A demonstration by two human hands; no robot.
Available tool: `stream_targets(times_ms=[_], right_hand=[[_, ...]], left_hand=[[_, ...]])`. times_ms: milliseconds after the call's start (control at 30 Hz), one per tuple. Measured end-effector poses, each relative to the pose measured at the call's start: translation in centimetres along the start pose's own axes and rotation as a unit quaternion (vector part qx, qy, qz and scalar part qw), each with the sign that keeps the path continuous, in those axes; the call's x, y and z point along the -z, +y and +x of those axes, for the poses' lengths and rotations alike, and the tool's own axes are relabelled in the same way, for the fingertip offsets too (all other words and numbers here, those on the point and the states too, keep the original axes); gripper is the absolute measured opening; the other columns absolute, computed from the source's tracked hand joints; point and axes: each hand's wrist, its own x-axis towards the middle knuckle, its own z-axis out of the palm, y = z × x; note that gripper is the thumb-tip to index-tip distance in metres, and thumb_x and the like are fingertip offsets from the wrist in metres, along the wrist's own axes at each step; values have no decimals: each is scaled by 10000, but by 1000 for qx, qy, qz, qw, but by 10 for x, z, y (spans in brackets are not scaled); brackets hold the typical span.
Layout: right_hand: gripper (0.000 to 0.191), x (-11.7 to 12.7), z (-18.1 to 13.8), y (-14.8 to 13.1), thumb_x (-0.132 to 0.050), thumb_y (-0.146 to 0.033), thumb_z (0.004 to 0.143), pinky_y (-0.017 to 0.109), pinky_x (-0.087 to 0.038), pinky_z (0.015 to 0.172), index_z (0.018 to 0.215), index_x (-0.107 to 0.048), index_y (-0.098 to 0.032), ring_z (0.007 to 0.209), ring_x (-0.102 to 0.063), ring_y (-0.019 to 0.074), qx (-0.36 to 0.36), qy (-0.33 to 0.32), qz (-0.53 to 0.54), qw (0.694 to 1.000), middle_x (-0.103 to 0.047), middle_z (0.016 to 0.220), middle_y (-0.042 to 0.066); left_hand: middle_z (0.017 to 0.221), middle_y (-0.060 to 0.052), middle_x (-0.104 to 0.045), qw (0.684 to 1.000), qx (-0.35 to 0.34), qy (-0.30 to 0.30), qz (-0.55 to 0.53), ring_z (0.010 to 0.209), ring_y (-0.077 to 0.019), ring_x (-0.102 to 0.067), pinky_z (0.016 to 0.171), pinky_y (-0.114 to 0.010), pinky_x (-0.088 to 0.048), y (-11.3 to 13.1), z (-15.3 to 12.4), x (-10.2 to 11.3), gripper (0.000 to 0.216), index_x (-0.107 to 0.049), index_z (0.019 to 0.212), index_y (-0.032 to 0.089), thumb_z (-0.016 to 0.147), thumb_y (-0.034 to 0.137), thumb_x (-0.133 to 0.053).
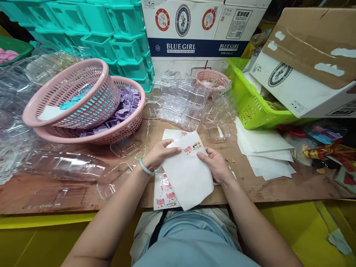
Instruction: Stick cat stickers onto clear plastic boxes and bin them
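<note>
Between my two hands is a white sticker sheet (190, 178), mostly blank, with a small red print and a cartoon figure near its top. My left hand (160, 152), with a pale bangle at the wrist, pinches its upper left edge. On the right edge, my right hand (214, 163) grips it with the thumb on top. Beneath it on the table lies another sheet (161, 196) with several red prints and cartoon figures, partly covered by the held one.
Left are stacked pink baskets (133, 128) with purple and blue pieces. Clear plastic trays (180, 102) pile up at the back. A green basket (250, 107) under a carton (300, 78) stands right, near white sheets (264, 144). Teal bins (128, 48) and a beer carton (194, 27) stand behind.
</note>
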Motion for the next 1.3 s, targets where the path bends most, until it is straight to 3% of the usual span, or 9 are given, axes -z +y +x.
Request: stream_targets(times_ms=[100,200,267,400,567,833,1000,1167,1300], right_hand=[[413,-6,0,-3,-661,-393,827,501,-429,1013,1198,-590,-226,1140,-570,275,222,118,-236,939,-647,1176,108],[402,-13,3,-10,-640,-327,864,514,-309,1112,1256,-576,-263,1289,-450,274,375,33,-387,841,-604,1281,88],[383,-17,6,-13,-628,-332,878,496,-348,1082,1253,-581,-266,1223,-508,260,399,-3,-415,818,-652,1199,79],[380,-22,11,-9,-634,-368,875,439,-444,970,1225,-594,-226,1000,-614,227,382,36,-404,831,-705,1016,76],[353,-25,6,-1,-667,-396,848,420,-468,953,1144,-622,-208,972,-648,223,385,73,-383,836,-723,1002,78],[219,-24,3,8,-581,-236,914,415,-477,955,1114,-659,-191,947,-698,211,422,73,-449,785,-747,1022,85],[235,-22,2,6,-526,-174,927,386,-519,903,1124,-654,-175,858,-717,193,424,83,-410,803,-752,995,83],[375,-18,-3,6,-637,-272,878,378,-519,974,1239,-600,-179,1110,-642,219,429,18,-344,835,-697,1156,111],[301,-17,-3,15,-600,-210,899,366,-561,904,1197,-635,-194,1022,-683,212,420,46,-335,842,-720,1098,102]], left_hand=[[828,-71,-726,997,29,15,-67,633,-176,-673,628,-294,-536,-1,-3,0,432,-667,953,140,580,264,-845],[801,-64,-722,997,32,-10,-74,613,-158,-666,598,-259,-527,0,-4,1,380,-672,939,132,612,249,-825],[827,-69,-725,995,25,-46,-82,638,-157,-671,607,-250,-526,2,-6,0,350,-676,963,133,655,247,-797],[942,-101,-738,990,5,-70,-119,765,-196,-696,724,-291,-549,1,-15,-7,394,-674,1059,124,680,183,-766],[901,-107,-748,977,-4,58,-203,826,-232,-708,839,-356,-550,-14,-16,-16,241,-702,940,98,716,186,-718],[885,-127,-744,967,19,88,-239,824,-228,-709,838,-346,-553,-23,-15,-17,163,-694,855,77,757,206,-686],[981,-118,-739,983,-17,28,-182,843,-226,-704,802,-327,-551,-24,-22,-22,343,-677,1025,101,721,238,-756],[957,-124,-744,980,-13,71,-186,834,-245,-705,784,-349,-551,-25,-20,-26,384,-677,1057,95,717,258,-752],[1024,-136,-730,987,-22,12,-162,895,-244,-694,827,-336,-532,-28,-20,-29,391,-685,1064,94,710,245,-753]])
